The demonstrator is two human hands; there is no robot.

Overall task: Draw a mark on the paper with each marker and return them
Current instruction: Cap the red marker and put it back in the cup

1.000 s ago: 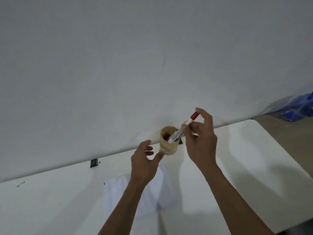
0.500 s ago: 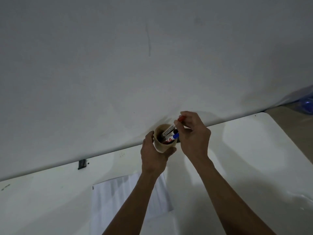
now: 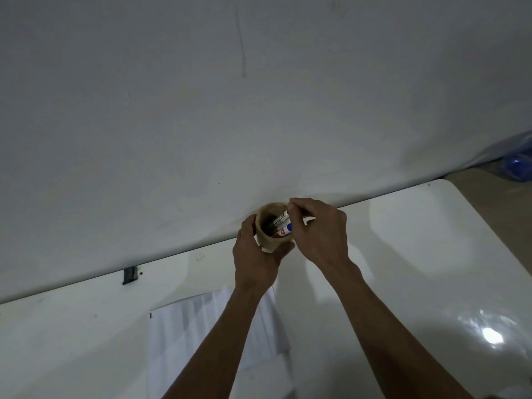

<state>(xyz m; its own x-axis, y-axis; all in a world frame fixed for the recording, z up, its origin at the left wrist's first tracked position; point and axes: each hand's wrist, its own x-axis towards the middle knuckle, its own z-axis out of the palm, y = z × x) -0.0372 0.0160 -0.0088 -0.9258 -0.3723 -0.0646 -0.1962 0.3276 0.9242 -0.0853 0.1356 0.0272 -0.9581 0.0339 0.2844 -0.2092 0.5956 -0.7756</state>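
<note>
A tan cup [image 3: 269, 240] stands at the far edge of the white table [image 3: 417, 254], against the wall. My left hand [image 3: 254, 260] wraps around the cup from the left and below. Several markers [image 3: 280, 226] lean inside it; a blue cap and a red one show at the rim. My right hand [image 3: 319, 231] is over the cup's right rim, its fingertips pinched on the top of a white marker that sits in the cup. A white sheet of paper [image 3: 195, 329] lies on the table beneath my left forearm.
A plain white wall [image 3: 230, 110] rises right behind the cup. A small black clip [image 3: 129, 275] sits at the table's far edge on the left. A blue plastic thing [image 3: 518, 165] lies on the floor past the table's right corner.
My left hand went from open beside the cup to gripping it. My right hand lowered the red-capped marker into the cup and stays pinched at the rim.
</note>
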